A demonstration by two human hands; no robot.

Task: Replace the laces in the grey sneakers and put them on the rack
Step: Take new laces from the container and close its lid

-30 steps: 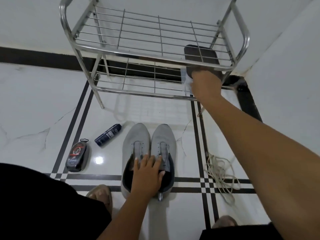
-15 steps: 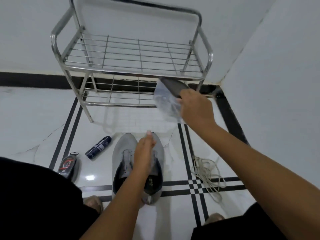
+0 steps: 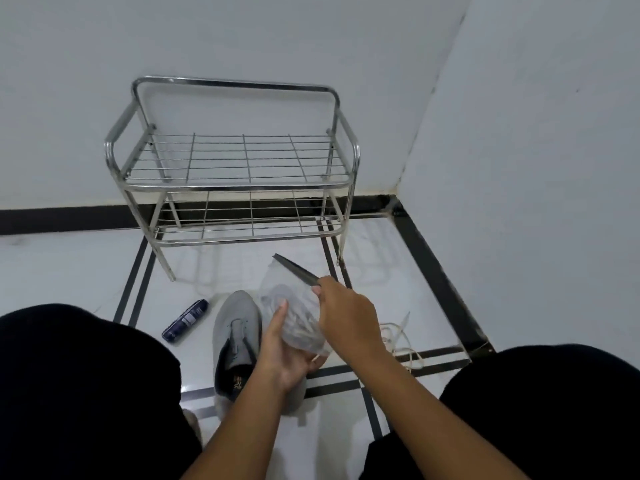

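Right hand: your right hand is pinching the dark header strip at the top of a clear plastic packet, its grip clenched on that strip.
Left hand: your left hand is cupping the lower part of the packet from below, fingers curled up around the plastic, so this grip is grasping the packet too.
Packet: it is hanging between both hands above the shoes, and coiled pale laces are showing faintly through the plastic; their exact colour is hard to tell.
Grey sneakers: the grey sneakers are sitting on the white tiled floor between your knees, toes pointing toward the rack; the left one is showing plainly with bare eyelets, the right one is lying mostly hidden behind your hands and the packet.
Rack: the metal rack is standing against the wall beyond the shoes, with two wire shelves.
Old laces: a loose whitish cord is lying in a tangle on the floor just right of your right forearm.
Other items: a dark blue spray can is lying on its side on the floor, left of the sneakers.
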